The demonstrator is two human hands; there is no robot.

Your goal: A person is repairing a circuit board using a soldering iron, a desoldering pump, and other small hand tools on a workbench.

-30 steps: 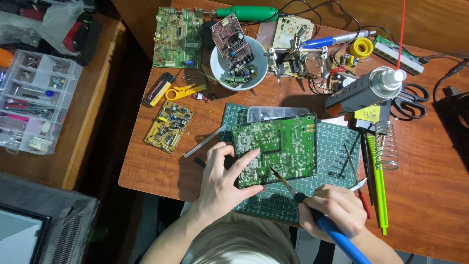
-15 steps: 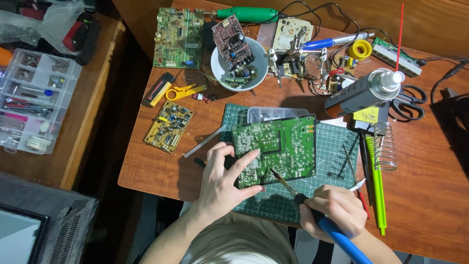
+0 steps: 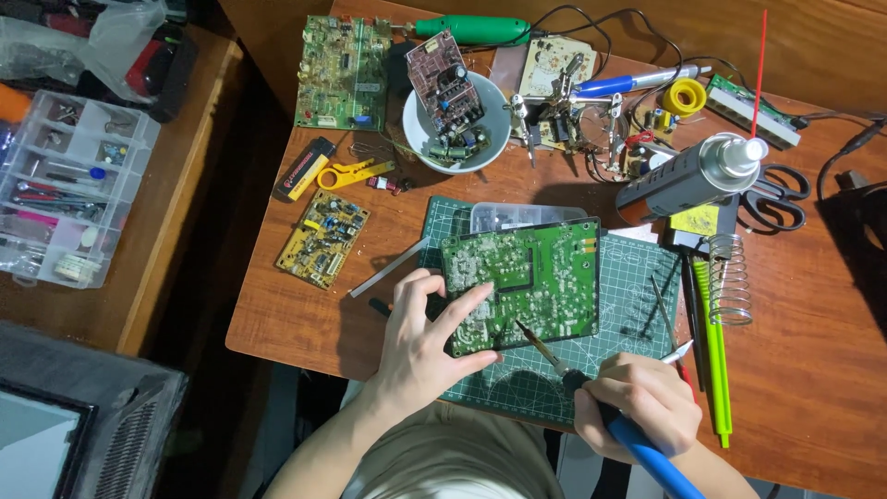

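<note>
My left hand [image 3: 427, 344] grips the green circuit board [image 3: 523, 282] by its edge; my right hand [image 3: 636, 407] grips the blue soldering iron [image 3: 637, 442], whose tip touches the board.

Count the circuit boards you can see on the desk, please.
4: large green board under the left hand; yellow board; green board at top; brown board in the bowl. Others may be hidden.
</note>
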